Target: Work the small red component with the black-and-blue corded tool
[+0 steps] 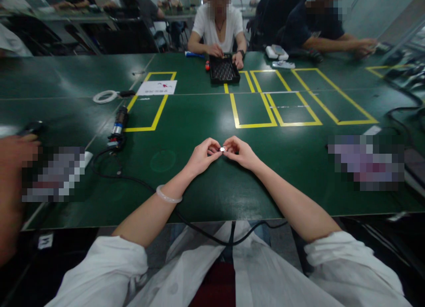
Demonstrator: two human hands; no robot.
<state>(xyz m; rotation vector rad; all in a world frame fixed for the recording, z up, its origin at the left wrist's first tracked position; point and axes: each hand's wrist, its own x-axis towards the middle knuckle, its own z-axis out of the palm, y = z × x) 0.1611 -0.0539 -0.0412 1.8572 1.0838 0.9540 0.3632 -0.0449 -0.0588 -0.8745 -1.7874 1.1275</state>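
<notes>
- White piece [222, 149], one only, is in the head view, between the two hands above the near middle of the green table [199, 192]; its smallness is likely why it is held at the fingertips.
- Left hand [202, 157] and right hand [241, 152] both look pinched on it, thumb against fingers, from opposite sides — probably for steadiness.
- To the left lie one dark cylindrical tool [118, 123], one white cable coil [105, 96] and one card [156, 87] — well apart from the hands, perhaps leaving them room.
- On the far side, one black tray [225, 73] sits by a co-worker's two hands [238, 60], presumably for easy reach.
</notes>
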